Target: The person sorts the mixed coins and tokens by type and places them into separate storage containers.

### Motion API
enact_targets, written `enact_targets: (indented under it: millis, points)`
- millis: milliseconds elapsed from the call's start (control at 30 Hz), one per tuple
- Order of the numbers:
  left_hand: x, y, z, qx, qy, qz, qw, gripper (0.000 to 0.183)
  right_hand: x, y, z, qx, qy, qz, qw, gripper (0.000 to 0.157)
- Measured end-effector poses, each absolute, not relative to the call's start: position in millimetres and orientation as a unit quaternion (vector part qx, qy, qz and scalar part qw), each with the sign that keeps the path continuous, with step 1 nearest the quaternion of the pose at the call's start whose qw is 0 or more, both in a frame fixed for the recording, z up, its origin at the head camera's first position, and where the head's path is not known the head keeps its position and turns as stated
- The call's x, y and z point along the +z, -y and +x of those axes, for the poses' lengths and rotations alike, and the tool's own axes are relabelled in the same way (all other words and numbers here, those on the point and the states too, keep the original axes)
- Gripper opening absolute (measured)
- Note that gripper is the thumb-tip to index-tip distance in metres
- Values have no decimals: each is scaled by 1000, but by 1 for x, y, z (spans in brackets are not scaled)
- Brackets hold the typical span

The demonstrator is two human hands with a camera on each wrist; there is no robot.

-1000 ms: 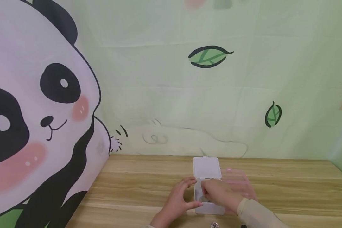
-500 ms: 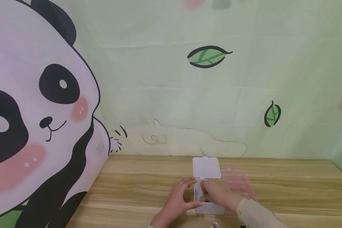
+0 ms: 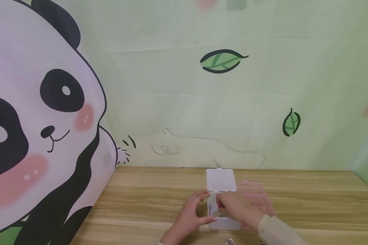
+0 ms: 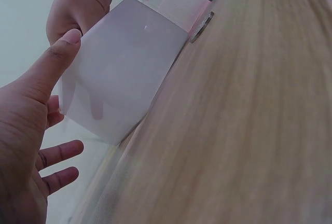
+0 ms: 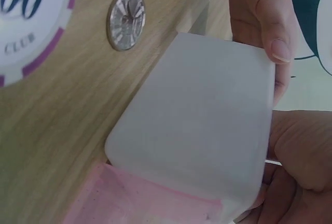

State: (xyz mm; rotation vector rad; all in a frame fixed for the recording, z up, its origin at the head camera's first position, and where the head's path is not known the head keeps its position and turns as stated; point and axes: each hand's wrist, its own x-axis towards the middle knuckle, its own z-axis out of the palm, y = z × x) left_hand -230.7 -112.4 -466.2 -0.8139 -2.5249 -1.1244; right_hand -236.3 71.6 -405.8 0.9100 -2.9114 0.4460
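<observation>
A white, slightly see-through plastic box (image 3: 224, 223) stands on the wooden table, its lid (image 3: 220, 179) tipped back. My left hand (image 3: 188, 212) holds the box's left side, thumb at the near corner and fingertips at the far one. My right hand (image 3: 237, 207) reaches down into the box with curled fingers; their tips are hidden, and I cannot tell what they hold. A pale round disc (image 3: 216, 213) shows inside, beside the left thumb. In the left wrist view, a finger's shadow shows through the wall of the box.
A pink see-through box (image 3: 257, 194) sits against the white box's right side. Nearer the front lie a clear, faceted round gem (image 5: 126, 20) and a white-and-purple poker chip (image 5: 31, 22). A panda-printed cloth (image 3: 171, 102) rises behind the table.
The pale disc inside the box shows more plainly than a second ago. Both hands keep nearly the same place; the head view has shifted slightly.
</observation>
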Motion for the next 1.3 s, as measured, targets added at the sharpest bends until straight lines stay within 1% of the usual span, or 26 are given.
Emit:
enact_targets:
  millis: [267, 667, 1000, 1300]
  points:
    - [-468, 112, -232, -389, 873, -269, 117, 70, -402, -74, -231, 150, 947, 284, 28, 14]
    - [-466, 112, -232, -388, 875, -266, 114, 70, -388, -81, -222, 183, 937, 293, 52, 12]
    - [-467, 111, -231, -390, 874, -267, 115, 68, -384, -88, -208, 216, 928, 301, 33, 9]
    - [-467, 111, -232, -386, 876, -265, 115, 68, -385, -93, -196, 229, 921, 310, 54, 11]
